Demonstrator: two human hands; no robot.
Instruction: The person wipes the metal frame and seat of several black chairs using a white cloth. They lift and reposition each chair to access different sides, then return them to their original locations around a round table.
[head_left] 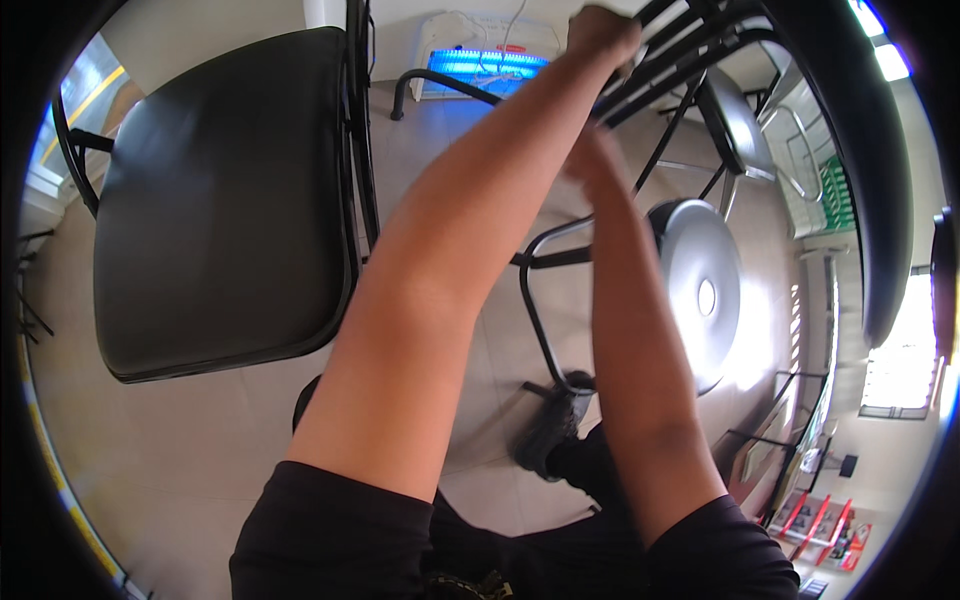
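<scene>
Both my arms reach forward toward a stack of black metal chair frames (672, 78) at the upper right. My left hand (603, 36) is closed at the near end of the tubes, its fingers curled round a black chair frame. Just below it is my right hand (594, 158), close under the same tubes. Motion smears its fingers, so its grip does not show. A black padded seat or backrest (880, 190) curves down the right side by these frames. To my left stands a black padded chair (225, 210), which neither hand touches.
A round stool (703, 295) with a hole in its shiny top stands right of my right forearm. Past my hands, a lamp unit glowing blue (485, 68) is by the wall. Another dark chair (737, 125) stands farther back. My dark shoe (550, 430) is near a chair leg.
</scene>
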